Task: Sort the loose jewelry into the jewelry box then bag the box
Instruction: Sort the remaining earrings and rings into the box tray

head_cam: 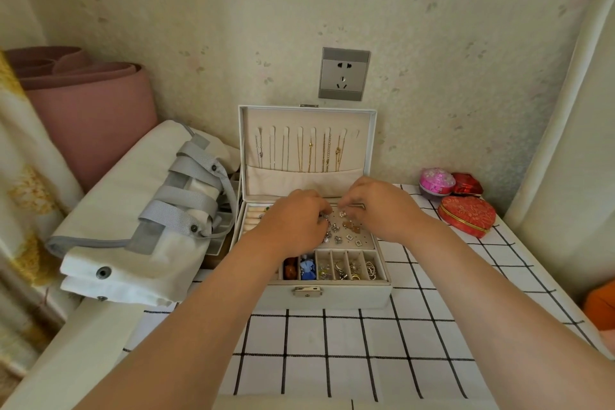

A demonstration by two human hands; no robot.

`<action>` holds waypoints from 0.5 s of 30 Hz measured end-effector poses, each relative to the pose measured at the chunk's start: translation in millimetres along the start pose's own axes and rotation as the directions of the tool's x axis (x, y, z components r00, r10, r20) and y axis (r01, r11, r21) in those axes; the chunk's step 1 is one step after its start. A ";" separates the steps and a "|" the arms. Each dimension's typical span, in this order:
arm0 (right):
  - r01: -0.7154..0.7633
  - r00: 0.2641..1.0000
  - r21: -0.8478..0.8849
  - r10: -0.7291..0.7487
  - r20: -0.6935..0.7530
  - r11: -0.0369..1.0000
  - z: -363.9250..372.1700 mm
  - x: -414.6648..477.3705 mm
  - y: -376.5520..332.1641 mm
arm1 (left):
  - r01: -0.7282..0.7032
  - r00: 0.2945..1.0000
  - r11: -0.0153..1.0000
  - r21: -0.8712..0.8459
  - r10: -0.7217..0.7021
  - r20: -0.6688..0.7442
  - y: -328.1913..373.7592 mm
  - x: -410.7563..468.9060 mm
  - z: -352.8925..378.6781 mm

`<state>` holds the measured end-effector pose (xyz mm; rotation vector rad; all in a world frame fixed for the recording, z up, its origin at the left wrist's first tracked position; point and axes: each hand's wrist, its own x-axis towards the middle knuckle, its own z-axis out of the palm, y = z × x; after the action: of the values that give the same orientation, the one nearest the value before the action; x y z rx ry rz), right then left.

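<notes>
Open jewelry box (332,296) on checked tablecloth (332,343) against floral wallpaper (299,10).

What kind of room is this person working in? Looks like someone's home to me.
Probably a bedroom or similar room at home: floral wallpaper with a wall socket, a small table under a checked cloth, an open jewelry box and a curtain at the left.
</notes>
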<state>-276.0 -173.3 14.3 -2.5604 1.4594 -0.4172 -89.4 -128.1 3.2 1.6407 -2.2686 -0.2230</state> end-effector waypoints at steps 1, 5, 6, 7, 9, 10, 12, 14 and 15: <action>-0.005 1.000 -0.008 0.005 0.002 1.000 0.9 -0.3 -1.1 | 0.002 1.000 1.000 -0.003 -0.002 0.000 -0.2 0.2 -0.1; -0.034 0.999 -0.019 0.034 -0.002 0.999 2.4 0.9 -2.4 | -0.003 1.000 1.000 -0.022 0.003 -0.009 -0.2 0.5 0.8; -0.038 0.999 -0.013 0.038 0.001 0.999 2.0 1.3 -1.6 | -0.013 1.000 0.999 -0.030 0.012 -0.019 0.7 0.1 1.5; -0.042 0.999 0.011 0.042 0.000 0.999 1.1 1.8 -0.4 | -0.022 0.999 0.999 -0.041 0.021 -0.029 2.0 0.0 2.4; -0.067 0.998 0.107 0.068 -0.012 0.992 -0.9 2.4 3.2 | -0.035 0.999 0.997 -0.063 0.032 -0.042 4.8 0.6 4.3; -0.084 0.996 0.141 0.088 -0.018 0.986 -1.9 2.5 5.3 | -0.042 0.998 0.997 -0.070 0.039 -0.041 5.9 1.2 5.6; -0.111 0.993 0.148 0.116 -0.022 0.983 -3.6 2.4 9.1 | -0.069 0.997 0.995 -0.073 0.066 -0.035 7.6 2.6 7.7; -0.119 0.993 0.152 0.121 -0.004 0.981 -2.9 1.6 10.5 | -0.096 0.995 0.993 -0.066 0.095 -0.023 8.0 3.6 9.0; -0.120 0.993 0.160 0.121 0.004 0.980 -2.2 1.1 10.0 | -0.105 0.994 0.993 -0.060 0.104 -0.017 7.8 3.8 9.4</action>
<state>-284.3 -179.4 13.8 -2.3354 1.5078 -0.5023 -100.8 -129.8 -2.4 1.4846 -2.3061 -0.2515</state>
